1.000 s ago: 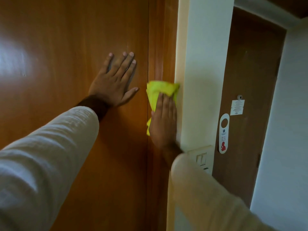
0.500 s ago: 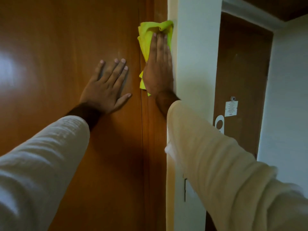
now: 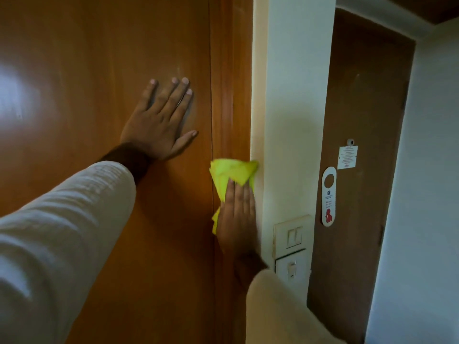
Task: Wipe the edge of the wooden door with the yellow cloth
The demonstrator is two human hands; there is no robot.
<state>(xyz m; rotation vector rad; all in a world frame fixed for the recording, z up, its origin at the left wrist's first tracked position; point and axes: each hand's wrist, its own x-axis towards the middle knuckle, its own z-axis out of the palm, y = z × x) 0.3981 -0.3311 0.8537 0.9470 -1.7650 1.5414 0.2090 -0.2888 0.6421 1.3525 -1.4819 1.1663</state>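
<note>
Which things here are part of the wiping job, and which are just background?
Job: yellow cloth, right hand pressing it on the frame strip, left hand flat on the wooden door.
Background: wall switches, door hanger, paper notice, far door.

left sleeve (image 3: 62, 232): long, loose, off-white cloth with a fine crinkled weave running in faint ridges; wide open end that stops short of the wrist.
inner cuff (image 3: 126, 160): dark, close-fitting band showing between the sleeve end and the left hand (image 3: 159, 125); looks like an undersleeve.
left hand: bare; four nails in view, cut short.
right sleeve (image 3: 278, 309): long, same loose cut, cream to pale beige in the warmer light; weave blurred.
right hand (image 3: 238, 219): bare; wrist below it in shadow, any covering there cannot be told.
</note>
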